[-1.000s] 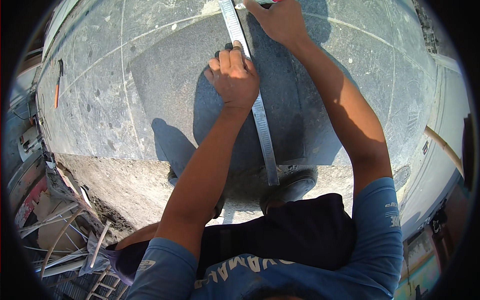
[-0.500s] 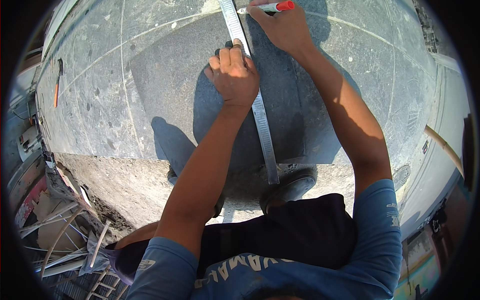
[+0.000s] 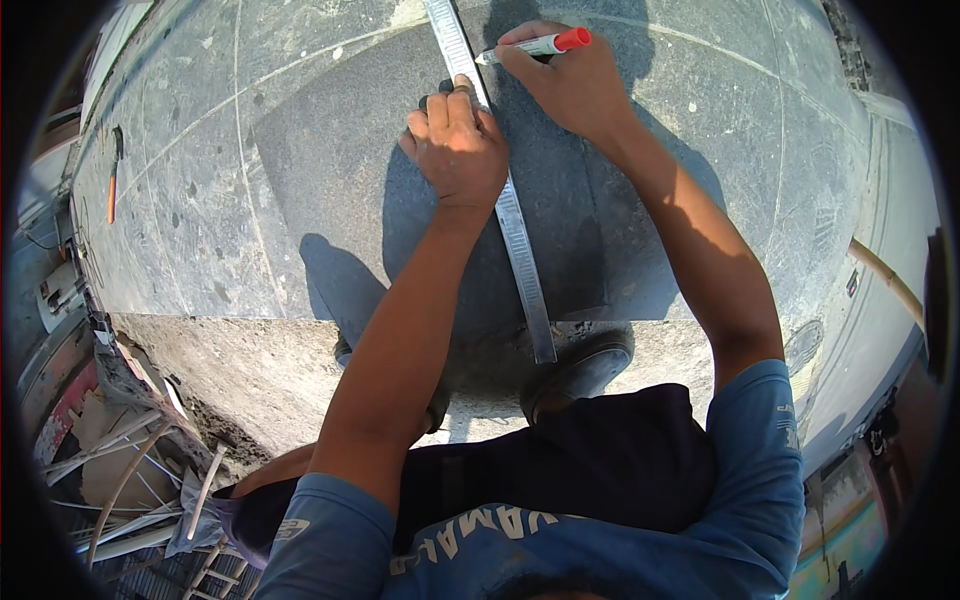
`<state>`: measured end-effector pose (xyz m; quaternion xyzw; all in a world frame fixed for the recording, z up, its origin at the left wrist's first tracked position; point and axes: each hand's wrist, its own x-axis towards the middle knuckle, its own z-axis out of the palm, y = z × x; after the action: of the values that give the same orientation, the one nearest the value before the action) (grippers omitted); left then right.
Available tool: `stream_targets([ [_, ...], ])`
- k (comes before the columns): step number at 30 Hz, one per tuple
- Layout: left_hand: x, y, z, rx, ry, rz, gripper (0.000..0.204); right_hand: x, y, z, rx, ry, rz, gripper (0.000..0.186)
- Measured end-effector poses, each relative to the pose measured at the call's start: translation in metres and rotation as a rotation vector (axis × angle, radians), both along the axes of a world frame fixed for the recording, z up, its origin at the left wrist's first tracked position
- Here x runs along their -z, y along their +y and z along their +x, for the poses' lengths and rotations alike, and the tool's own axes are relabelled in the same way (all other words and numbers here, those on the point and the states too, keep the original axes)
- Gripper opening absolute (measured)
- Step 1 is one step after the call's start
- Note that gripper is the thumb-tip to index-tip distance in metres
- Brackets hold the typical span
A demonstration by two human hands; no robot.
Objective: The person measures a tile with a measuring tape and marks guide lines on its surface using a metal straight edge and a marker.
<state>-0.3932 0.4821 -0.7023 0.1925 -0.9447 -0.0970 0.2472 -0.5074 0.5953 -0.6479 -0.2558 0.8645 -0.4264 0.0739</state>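
Observation:
A long slotted metal strip lies slantwise across a dark grey tile, its near end reaching past the slab's edge. Curled fingers of my left hand grip and press the strip at its upper part. On the strip's right, my right hand is closed around a white marker with a red cap on its back end. The marker's tip points at the strip's right edge, close by my left fingertips. Any line under the tip is too faint to make out.
At the far left a cutter with an orange handle lies on the grey slab. My shoe stands by the near edge, on rough pale ground. Bamboo poles and sticks are heaped at lower left; another pole leans at right.
My right hand has drawn the marker toward me along the strip's right edge. My left hand keeps its hold on the strip, and the view has shifted slightly.

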Motion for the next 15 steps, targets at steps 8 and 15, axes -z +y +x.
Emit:
stream_targets([
  [8,-0.001,0.0,0.002,0.01,0.0,0.021,0.038,-0.006,0.026,0.047,-0.014,-0.079,-0.148,0.026],
  [15,0.003,-0.001,0.002,0.007,-0.002,0.028,0.035,-0.013,0.062,0.097,-0.064,-0.136,-0.152,0.023],
])
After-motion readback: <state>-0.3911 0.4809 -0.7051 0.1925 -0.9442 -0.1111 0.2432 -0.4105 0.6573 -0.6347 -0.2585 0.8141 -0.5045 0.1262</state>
